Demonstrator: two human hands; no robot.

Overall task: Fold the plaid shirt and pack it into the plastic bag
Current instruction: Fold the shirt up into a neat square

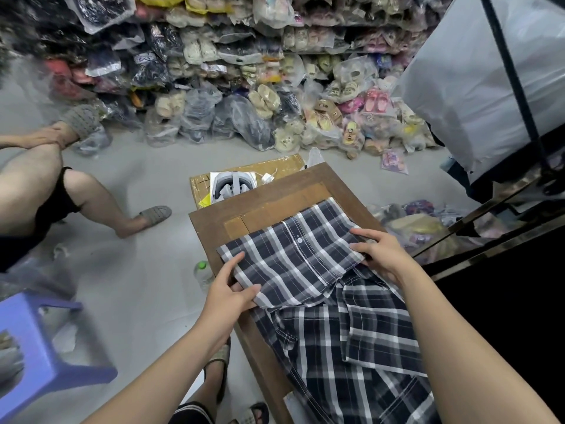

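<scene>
A dark navy and white plaid shirt (293,255) lies on a small brown wooden table (275,191), its upper part folded into a rectangle with the button placket showing. My left hand (229,289) pinches the folded part's near left corner. My right hand (379,255) grips its right edge, fingers over the cloth. More plaid cloth (351,347) lies loose and rumpled on the near half of the table, between my forearms. No plastic bag for the shirt shows on the table.
Another person's bare legs (76,191) sit at the left. A purple plastic stool (39,356) stands near left, a clear bottle (203,272) on the floor by the table. A cardboard box with a white headset package (232,185) lies beyond. Bagged sandals (244,87) are piled against the back.
</scene>
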